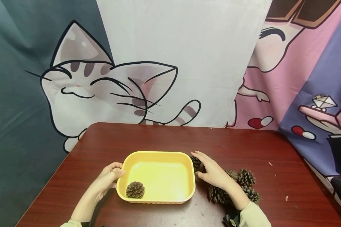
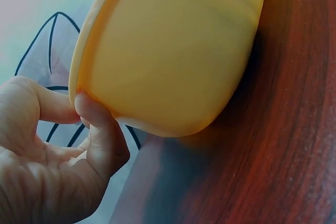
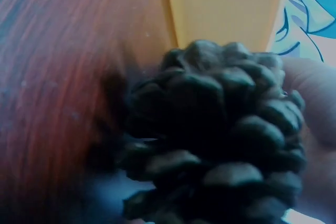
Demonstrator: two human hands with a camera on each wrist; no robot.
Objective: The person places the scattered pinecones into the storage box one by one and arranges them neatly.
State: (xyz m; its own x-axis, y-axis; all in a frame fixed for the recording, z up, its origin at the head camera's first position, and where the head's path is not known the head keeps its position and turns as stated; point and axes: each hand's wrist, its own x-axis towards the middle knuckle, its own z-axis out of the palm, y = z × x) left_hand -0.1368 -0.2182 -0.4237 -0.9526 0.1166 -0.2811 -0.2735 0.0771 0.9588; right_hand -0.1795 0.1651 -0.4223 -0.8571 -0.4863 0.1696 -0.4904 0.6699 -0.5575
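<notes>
A yellow rectangular tub (image 1: 156,201) with rounded corners stands on the table. One brown pine cone (image 1: 135,190) lies in its near left corner. My left hand (image 1: 108,178) pinches the left rim; the left wrist view shows thumb and index finger (image 2: 102,135) meeting at the tub's edge. Just outside the right wall, my right hand (image 1: 213,172) grips a dark pine cone (image 1: 196,162) from above, with its thumb and fingers spread around it. This cone (image 3: 215,135) fills much of the right wrist view and hides most of the fingers.
Several pine cones (image 1: 246,177) are heaped on the reddish-brown table (image 1: 289,164), beneath and right of my right forearm. Small pale flakes (image 1: 286,198) are scattered farther right. Behind the table hangs a cloth (image 1: 187,41) with a cartoon cat.
</notes>
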